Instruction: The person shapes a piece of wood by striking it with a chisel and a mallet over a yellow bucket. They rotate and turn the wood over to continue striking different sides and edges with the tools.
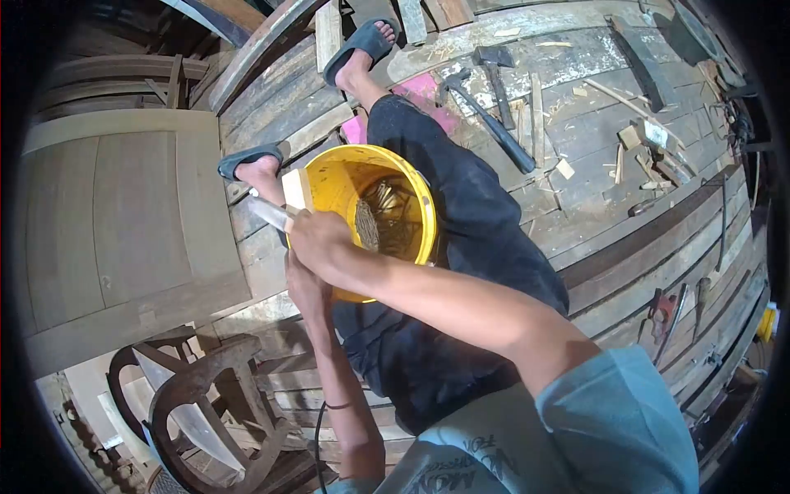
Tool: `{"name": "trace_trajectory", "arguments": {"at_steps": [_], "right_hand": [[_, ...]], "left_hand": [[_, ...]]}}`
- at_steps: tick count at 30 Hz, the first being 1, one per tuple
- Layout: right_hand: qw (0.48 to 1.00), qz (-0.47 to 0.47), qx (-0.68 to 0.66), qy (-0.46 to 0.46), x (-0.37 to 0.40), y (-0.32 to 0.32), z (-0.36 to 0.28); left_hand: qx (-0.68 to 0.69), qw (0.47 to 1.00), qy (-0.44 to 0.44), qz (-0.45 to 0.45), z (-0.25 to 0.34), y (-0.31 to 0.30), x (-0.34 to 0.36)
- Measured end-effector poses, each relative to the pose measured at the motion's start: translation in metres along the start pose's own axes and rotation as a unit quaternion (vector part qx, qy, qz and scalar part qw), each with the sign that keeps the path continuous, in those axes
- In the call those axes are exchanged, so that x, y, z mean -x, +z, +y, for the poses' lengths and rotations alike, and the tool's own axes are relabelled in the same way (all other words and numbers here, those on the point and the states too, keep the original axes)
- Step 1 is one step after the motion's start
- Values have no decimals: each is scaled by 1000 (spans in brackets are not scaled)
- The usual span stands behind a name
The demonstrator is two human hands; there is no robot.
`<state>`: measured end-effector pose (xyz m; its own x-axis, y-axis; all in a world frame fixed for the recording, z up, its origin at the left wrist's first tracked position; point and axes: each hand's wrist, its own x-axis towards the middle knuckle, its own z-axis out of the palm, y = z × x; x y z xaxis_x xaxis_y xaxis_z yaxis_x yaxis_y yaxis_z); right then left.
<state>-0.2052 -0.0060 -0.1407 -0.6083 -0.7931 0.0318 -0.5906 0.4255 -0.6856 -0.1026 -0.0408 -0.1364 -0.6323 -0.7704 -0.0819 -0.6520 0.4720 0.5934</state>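
My right hand [319, 237] is closed round a flat silver-grey bar [268, 212] that looks like a blade, pointing out to the left. Just below it, my left hand [308, 284] is pressed close to the bucket's side; its fingers are mostly hidden. A yellow bucket [429, 218] stands between my legs, right beside both hands. Against its left rim a pale wooden block [297, 190] sticks up. Inside the bucket are a brownish, rough-looking bundle [367, 226] and dark contents that I cannot make out.
A hammer [491, 122] and a hatchet [495, 78] lie on the plank floor at the upper right, among wood scraps. To the left is a large wooden panel [136, 214]. Curved wooden frame parts [177, 387] are at the lower left. A red tool [665, 311] lies at right.
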Motion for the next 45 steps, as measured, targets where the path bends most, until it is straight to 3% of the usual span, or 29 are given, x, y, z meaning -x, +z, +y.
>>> {"name": "trace_trajectory", "arguments": {"at_steps": [1, 3, 4, 7, 10, 11, 13, 17, 20, 21, 23, 24, 25, 27, 28, 30, 32, 36, 37, 39, 41, 43, 45], "right_hand": [[985, 94, -141, -15, 27, 19, 10], [983, 32, -178, 32, 88, -29, 32], [985, -124, -75, 93, 112, -95, 22], [980, -161, -48, 104, 126, -103, 22], [991, -67, -98, 62, 59, -60, 16], [993, -28, -109, 30, 28, -50, 14], [998, -63, -14, -21, -21, -38, 8], [992, -67, -84, 68, 32, -65, 19], [975, -185, -24, 122, 101, -106, 22], [976, -183, -22, 114, 100, -106, 20], [981, -162, -22, 103, 90, -105, 16], [993, -100, -48, 45, 70, -93, 16], [992, -102, -34, 71, 41, -76, 17], [996, -88, -19, 5, -17, -54, 13], [995, -98, 9, 19, -33, -58, 1], [996, -90, 12, 3, -36, -52, 4], [994, -90, -36, 41, 8, -60, 22], [981, -163, 5, 109, 80, -107, 18], [976, -182, 1, 118, 76, -109, 14], [992, -116, -11, 57, 40, -76, 21], [994, -108, -14, 13, -20, -61, 11], [991, -131, 14, 26, -65, -52, -3], [994, -102, 22, 18, -52, -49, 4]], "left_hand": [[4, 1000, 9, -2, 0, 1, 0], [-57, 998, -13, 2, 1, 2, -5], [-33, 999, 10, 2, 9, 0, 1], [-39, 997, 38, 58, -13, 10, 4], [-23, 999, -29, 29, -4, 6, 3], [-33, 999, -13, 31, -2, 4, 0], [-53, 998, 11, 29, -2, 2, -3], [-71, 996, -7, 45, 2, 7, -5], [-73, 995, -41, 49, 13, 4, 2], [-71, 994, -61, 51, 22, 4, 4], [-75, 994, -49, 55, 12, 6, -1], [-84, 994, -54, 55, 13, 7, -2], [-94, 992, -61, 52, 14, 7, 2], [-101, 992, -30, 65, 8, 8, -1], [-104, 992, -26, 59, 1, 8, -9], [-106, 993, -33, 39, -2, 4, -10], [-75, 995, -52, 50, 8, 4, -9], [-88, 990, -93, 59, 27, 2, 0], [-94, 989, -94, 62, 27, 3, 1], [-99, 989, -85, 75, 26, 6, 1], [-104, 991, -49, 76, 13, 7, 3], [-99, 991, 1, 87, -7, 10, -6], [-91, 993, -29, 70, 2, 5, -5]]}}
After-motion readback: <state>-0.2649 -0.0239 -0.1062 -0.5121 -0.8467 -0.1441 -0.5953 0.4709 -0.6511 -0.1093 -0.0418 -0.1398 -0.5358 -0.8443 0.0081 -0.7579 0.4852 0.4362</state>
